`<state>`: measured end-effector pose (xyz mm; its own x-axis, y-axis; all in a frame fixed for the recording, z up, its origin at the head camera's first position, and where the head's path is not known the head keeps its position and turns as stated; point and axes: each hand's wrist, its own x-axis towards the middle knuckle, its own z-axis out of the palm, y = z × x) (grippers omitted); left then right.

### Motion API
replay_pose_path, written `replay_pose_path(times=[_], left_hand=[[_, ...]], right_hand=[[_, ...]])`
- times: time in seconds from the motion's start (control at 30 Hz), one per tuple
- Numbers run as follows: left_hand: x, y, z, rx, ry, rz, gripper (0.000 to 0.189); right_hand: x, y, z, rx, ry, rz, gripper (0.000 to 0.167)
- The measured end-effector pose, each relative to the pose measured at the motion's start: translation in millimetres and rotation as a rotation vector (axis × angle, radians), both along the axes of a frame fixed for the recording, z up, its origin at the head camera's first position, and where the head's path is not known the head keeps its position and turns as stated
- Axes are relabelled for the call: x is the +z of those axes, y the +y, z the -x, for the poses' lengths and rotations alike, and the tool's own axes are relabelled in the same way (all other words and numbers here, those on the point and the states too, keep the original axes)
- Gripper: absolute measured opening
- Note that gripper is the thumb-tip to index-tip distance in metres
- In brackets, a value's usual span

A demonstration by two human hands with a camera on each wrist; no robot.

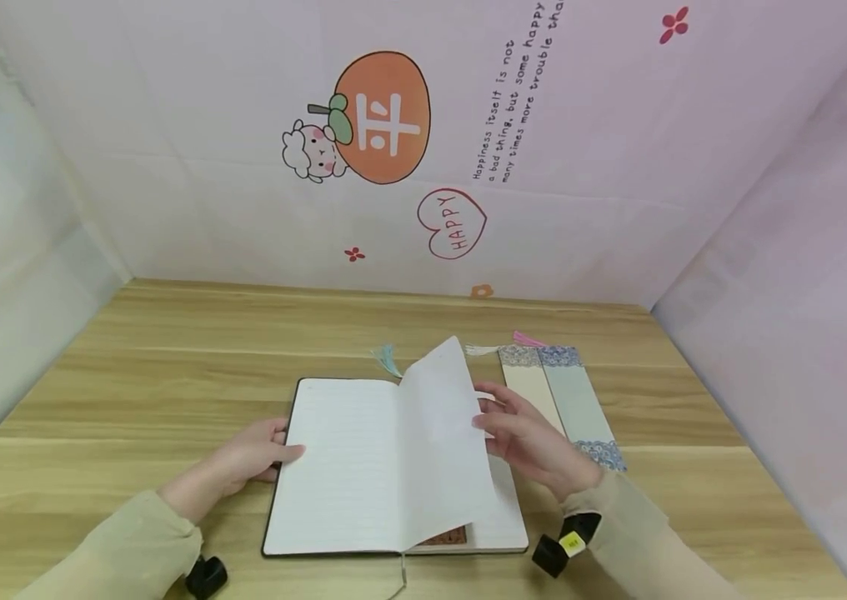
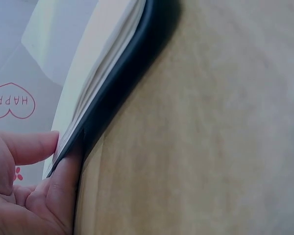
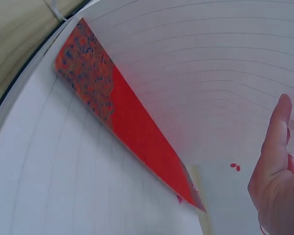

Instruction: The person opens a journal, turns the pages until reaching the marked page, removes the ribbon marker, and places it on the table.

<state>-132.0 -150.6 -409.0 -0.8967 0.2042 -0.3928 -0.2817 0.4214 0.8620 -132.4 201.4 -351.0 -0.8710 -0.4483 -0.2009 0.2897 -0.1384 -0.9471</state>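
Note:
An open notebook (image 1: pixel 348 467) with a dark cover and lined pages lies on the table. My left hand (image 1: pixel 254 454) grips its left edge, thumb on top and fingers underneath; the left wrist view shows this hold on the dark cover (image 2: pixel 120 73). At the right edge of a raised page (image 1: pixel 442 442), my right hand (image 1: pixel 532 437) pinches the paper with the thumb tip over its edge. Under that page lies a red bookmark (image 3: pixel 142 137) with a patterned end; the head view shows only its lower end. A light blue tassel (image 1: pixel 388 360) sticks out at the notebook's top.
Right of the notebook lie a cream bookmark (image 1: pixel 532 392) with a white tassel and a pale green bookmark (image 1: pixel 577 400) beside it; a pink tassel (image 1: pixel 528 339) shows above. A ribbon (image 1: pixel 403 575) hangs from the notebook's bottom. Printed cloth (image 1: pixel 243 225) stands behind the table.

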Motion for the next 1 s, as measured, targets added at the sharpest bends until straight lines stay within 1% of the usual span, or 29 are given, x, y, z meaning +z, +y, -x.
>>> replay_pose_path(times=[0.07, 0.13, 0.17, 0.23, 0.27, 0.33, 0.37, 0.47, 0.5, 0.6, 0.7, 0.77, 0.9, 1.0], left_hand=[[0.7, -0.3, 0.0, -0.005, 0.006, -0.001, 0.036], [1.1, -0.8, -0.2, -0.014, 0.011, -0.008, 0.037], [1.0, -0.8, -0.2, -0.013, 0.010, -0.011, 0.037], [0.6, -0.7, -0.2, -0.009, 0.006, -0.018, 0.036], [0.3, -0.5, -0.1, -0.009, 0.005, -0.022, 0.036], [-0.3, -0.3, 0.2, -0.003, 0.004, -0.026, 0.035], [-0.4, -0.1, 0.1, 0.004, 0.001, -0.026, 0.034], [0.1, -1.2, 0.1, -0.013, 0.016, -0.030, 0.035], [0.3, -1.5, 0.1, -0.017, 0.019, -0.033, 0.035], [1.1, -2.6, 0.1, -0.035, 0.031, -0.043, 0.035], [0.3, -3.1, 0.2, -0.042, 0.030, -0.057, 0.039], [-0.7, -3.3, 0.6, -0.036, 0.018, -0.069, 0.043], [-2.2, -3.4, 0.9, -0.025, -0.011, -0.093, 0.051], [-1.5, -4.1, 0.4, -0.019, -0.026, -0.094, 0.051]], right_hand=[[0.5, -3.3, 0.1, 0.023, 0.009, 0.038, 0.035], [0.1, -6.9, 1.0, 0.099, 0.033, 0.079, 0.029], [-0.4, -8.8, 1.4, 0.150, 0.050, 0.090, 0.031], [-1.8, -13.1, 1.8, 0.263, 0.103, 0.062, 0.046], [-2.5, -15.5, 1.5, 0.320, 0.141, 0.021, 0.053], [-3.9, -21.4, 0.1, 0.402, 0.232, -0.137, 0.059], [-4.3, -24.2, -1.8, 0.432, 0.290, -0.238, 0.060], [-4.0, -33.9, -8.6, 0.486, 0.445, -0.540, 0.056], [-3.8, -37.6, -10.7, 0.499, 0.497, -0.625, 0.054], [-3.7, -48.8, -16.3, 0.538, 0.620, -0.793, 0.049], [-5.6, -58.3, -20.2, 0.581, 0.692, -0.901, 0.048], [-7.3, -63.1, -22.2, 0.609, 0.712, -0.957, 0.049], [-10.2, -69.5, -24.9, 0.647, 0.748, -1.019, 0.048], [-10.7, -73.8, -26.3, 0.664, 0.773, -1.051, 0.046]])
